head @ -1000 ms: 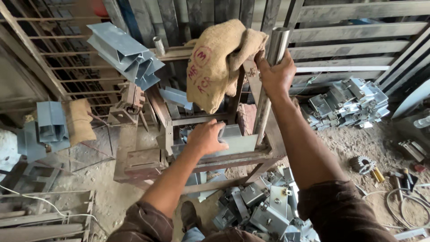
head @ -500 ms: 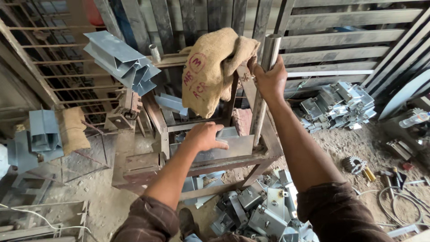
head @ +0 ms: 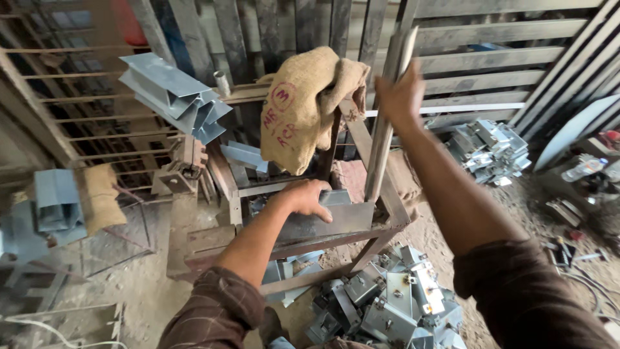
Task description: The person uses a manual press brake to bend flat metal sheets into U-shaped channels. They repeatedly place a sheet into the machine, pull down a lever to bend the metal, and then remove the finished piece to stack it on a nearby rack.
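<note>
Metal sheet [head: 323, 223] lies at the press frame's [head: 387, 223] front edge, left hand [head: 307, 197] gripping its top; right hand [head: 400, 97] clasps the upright lever [head: 387, 129].

Left sleeve [head: 210, 313]: brown plaid, pushed up to the elbow. Right sleeve [head: 526, 304]: same brown fabric, also pushed up. Both forearms and hands bare.

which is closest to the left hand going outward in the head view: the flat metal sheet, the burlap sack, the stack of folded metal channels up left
1. flat metal sheet: under the left hand, touching it.
2. burlap sack: draped on the frame just above the hand.
3. stack of folded metal channels: farthest, up and to the left.
</note>
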